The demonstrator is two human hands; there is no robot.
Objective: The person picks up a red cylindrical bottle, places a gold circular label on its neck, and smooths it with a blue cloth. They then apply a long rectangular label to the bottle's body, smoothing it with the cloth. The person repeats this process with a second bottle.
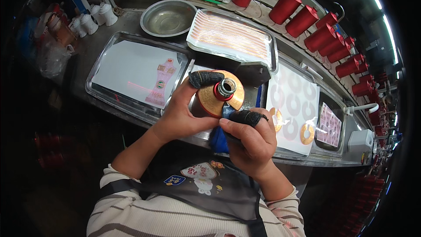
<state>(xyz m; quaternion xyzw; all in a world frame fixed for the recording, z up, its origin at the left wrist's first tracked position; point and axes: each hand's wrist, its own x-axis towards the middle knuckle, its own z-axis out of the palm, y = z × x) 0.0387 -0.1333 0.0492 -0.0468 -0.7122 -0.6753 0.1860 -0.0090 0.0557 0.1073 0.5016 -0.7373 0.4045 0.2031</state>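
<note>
The left hand (182, 114) is closed around the body of a red bottle (215, 98), its black-sheathed thumb pressed on the gold collar label (232, 101) at the bottle's shoulder. The right hand (250, 138), just right of the bottle, curls around a blue cloth (218, 138), its covered forefinger touching the collar's edge. The bottle is held tilted above the metal surface (109, 28), its silver neck uncapped. The collar seems already seated and is being smoothed. Right of the bottle, a backing sheet (291, 105) shows most ring shapes gone and two gold rings remaining. Behind the bottle runs a row of red bottles (315, 24).
</note>
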